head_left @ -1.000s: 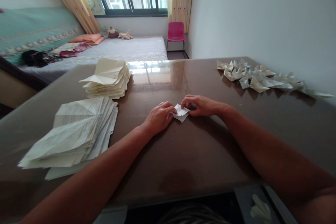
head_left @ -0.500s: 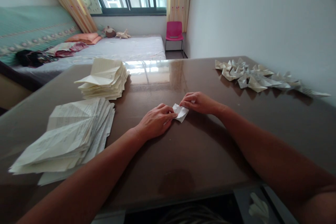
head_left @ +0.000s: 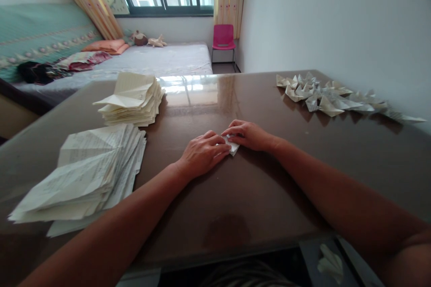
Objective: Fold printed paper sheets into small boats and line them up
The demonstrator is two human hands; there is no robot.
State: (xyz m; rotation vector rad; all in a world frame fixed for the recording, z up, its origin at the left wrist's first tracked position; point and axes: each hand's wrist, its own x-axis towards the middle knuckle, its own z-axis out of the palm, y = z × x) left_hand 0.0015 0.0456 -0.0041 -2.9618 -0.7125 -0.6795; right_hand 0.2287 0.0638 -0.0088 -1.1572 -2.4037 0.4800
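Note:
A small folded piece of white paper lies on the brown tabletop between my two hands. My left hand grips its left side, with the fingertips resting over the paper and covering much of it. From the upper right, my right hand has its bent fingers on the paper's far edge and top face. The fingers of both hands are close together, almost meeting over the sheet. Only the paper's near corner and a strip in the middle show; the rest is hidden beneath the fingers.
To the left stand a stack of creased white sheets and, behind it, a stack of yellowish sheets. Several folded paper boats sit at the far right by the wall. Beyond the table are a bed and a pink chair.
My right hand has moved left and its fingers now reach over the paper. My left fingers have slid slightly right, so less of the paper shows.

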